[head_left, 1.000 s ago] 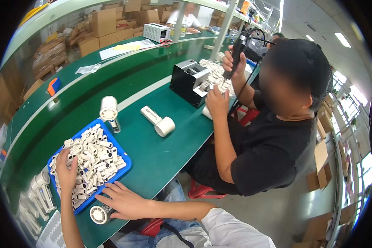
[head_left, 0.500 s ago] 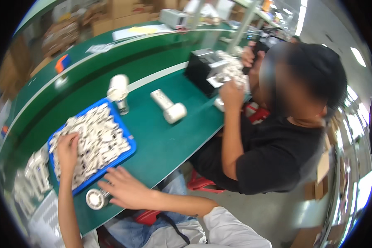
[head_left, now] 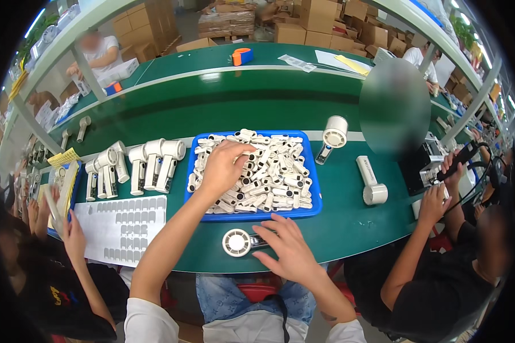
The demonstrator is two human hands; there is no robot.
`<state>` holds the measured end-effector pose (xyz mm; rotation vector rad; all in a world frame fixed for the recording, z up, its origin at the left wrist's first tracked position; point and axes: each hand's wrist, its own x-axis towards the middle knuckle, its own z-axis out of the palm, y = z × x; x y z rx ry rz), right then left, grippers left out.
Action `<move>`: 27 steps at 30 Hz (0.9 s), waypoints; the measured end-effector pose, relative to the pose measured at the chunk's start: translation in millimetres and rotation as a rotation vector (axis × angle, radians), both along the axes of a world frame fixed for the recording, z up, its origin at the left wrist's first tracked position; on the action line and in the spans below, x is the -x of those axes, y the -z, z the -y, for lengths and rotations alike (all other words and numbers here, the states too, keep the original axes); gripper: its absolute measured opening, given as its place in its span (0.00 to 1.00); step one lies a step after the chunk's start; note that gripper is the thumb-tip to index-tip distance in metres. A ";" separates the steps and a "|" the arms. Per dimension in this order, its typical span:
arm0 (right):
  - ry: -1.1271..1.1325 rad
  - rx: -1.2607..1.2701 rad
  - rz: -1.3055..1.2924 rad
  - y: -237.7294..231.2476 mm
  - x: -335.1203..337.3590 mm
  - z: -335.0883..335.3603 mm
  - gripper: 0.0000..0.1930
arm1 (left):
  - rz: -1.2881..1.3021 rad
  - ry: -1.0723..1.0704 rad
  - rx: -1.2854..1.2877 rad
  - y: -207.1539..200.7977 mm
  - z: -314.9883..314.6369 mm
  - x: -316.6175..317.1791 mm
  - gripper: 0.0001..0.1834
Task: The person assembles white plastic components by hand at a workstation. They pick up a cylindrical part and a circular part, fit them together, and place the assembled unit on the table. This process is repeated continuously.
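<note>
My left hand (head_left: 226, 166) is over a blue tray (head_left: 318, 194) heaped with small white plastic parts (head_left: 269, 186), which have dark round spots. Its thumb and fingertips are pinched together at the heap; whatever is between them is too small to make out. In front of the tray a white handheld fan (head_left: 236, 243) lies on the green bench, its round grille facing up. My right hand (head_left: 289, 246) hovers at the fan's handle with fingers spread. Whether it touches the handle is hard to tell.
Several white fans (head_left: 154, 163) stand left of the tray, behind a printed sheet (head_left: 126, 226). Another fan (head_left: 334, 134) stands at the tray's right; one more (head_left: 372, 183) lies farther right. Co-workers sit on both sides, a black device (head_left: 420, 168) near the right one.
The view has swung to the left and levelled, bringing the standing fans and left co-worker in. My left hand stays at the heap of parts and my right hand by the fan.
</note>
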<state>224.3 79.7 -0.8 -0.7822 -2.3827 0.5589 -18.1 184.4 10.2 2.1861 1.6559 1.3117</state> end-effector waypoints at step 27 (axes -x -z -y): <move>-0.057 -0.008 0.030 -12.6 -18.1 -20.0 0.12 | 0.151 0.042 0.307 23.1 152.8 -51.6 0.26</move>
